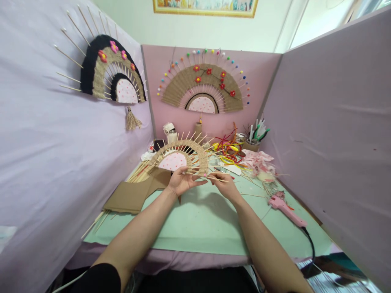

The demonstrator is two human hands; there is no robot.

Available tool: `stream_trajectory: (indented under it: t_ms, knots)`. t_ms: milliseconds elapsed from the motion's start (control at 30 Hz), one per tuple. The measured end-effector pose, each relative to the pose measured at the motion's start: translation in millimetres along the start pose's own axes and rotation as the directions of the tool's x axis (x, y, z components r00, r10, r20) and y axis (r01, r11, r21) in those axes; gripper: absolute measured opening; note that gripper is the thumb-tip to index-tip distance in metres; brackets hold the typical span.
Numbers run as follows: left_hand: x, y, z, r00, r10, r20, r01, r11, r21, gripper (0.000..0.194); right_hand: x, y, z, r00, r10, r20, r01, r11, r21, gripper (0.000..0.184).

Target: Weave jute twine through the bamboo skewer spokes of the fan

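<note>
A half-round fan of woven twine (202, 158) on thin wooden sticks is held up above the table. Its inner half-circle is covered in white cloth with pink dots (173, 161). My left hand (181, 182) grips the fan's lower edge, some fingers stretched out beneath it. At the fan's lower right corner, my right hand (224, 185) has its fingers closed in a pinch beside the outermost stick (220, 179). Whether they hold the stick or a twine end is too small to tell. A small pink spot shows on the weave near these fingers.
Cardboard pieces (126, 197) and a bundle of sticks (139, 173) lie left. A pink glue gun (287, 209) with a black cord lies right. Coloured pipe cleaners (232, 148), crumpled plastic (259, 160) and a tool pot (251, 145) stand behind. Two finished fans (207, 81) hang on the partitions.
</note>
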State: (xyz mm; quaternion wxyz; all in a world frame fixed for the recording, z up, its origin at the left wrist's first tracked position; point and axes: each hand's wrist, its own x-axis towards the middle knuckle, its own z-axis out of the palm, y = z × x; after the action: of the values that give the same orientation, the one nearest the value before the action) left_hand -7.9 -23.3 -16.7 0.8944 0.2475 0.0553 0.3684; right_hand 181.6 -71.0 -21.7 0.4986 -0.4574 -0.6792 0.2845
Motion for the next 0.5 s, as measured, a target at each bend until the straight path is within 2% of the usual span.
stream_trajectory:
  t_ms: [100,300,500]
  knots:
    - [0.4,0.2,-2.8,1.0,0.003,-0.006,-0.003,1.0,0.028,0.036,1.0,3.6,-0.6,0.997,0.034,-0.067,-0.034,0.999,0.008,0.029]
    - [1.5,-2.1,-6.5,0.999,-0.044,-0.022,0.045,0.998,0.048,0.04,1.8,6.4,2.7,0.997,0.033,-0.074,-0.03,0.999,0.037,0.031]
    - [1.0,-1.6,-4.0,0.999,-0.019,-0.035,0.02,1.0,0.02,0.041,1.4,1.3,-3.2,0.991,0.069,-0.116,-0.062,0.996,0.068,0.032]
